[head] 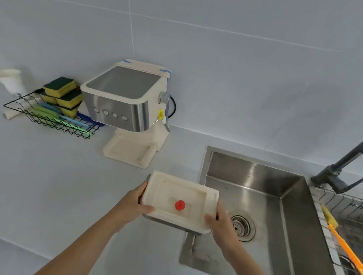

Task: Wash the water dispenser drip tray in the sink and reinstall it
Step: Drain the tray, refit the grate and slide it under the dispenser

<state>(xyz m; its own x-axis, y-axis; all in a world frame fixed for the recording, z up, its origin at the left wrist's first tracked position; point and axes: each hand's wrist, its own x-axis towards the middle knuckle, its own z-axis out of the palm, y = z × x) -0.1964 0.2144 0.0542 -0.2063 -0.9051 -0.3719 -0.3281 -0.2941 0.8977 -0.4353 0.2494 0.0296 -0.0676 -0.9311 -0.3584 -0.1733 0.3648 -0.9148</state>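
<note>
The cream drip tray (182, 194), with a red float knob (179, 205) in its recess, is held level in the air over the counter edge and the left rim of the steel sink (252, 186). My left hand (137, 203) grips its left end and my right hand (220, 223) grips its right front corner. The cream and steel water dispenser (125, 98) stands at the back of the counter. Its base platform (129, 151) lies bare in front of it.
A black wire basket (47, 113) with several yellow-green sponges and brushes sits left of the dispenser. A dark faucet (348, 163) rises at the sink's right. An orange-handled brush (342, 239) lies on a wire rack over the right basin. The sink drain (242, 226) is uncovered.
</note>
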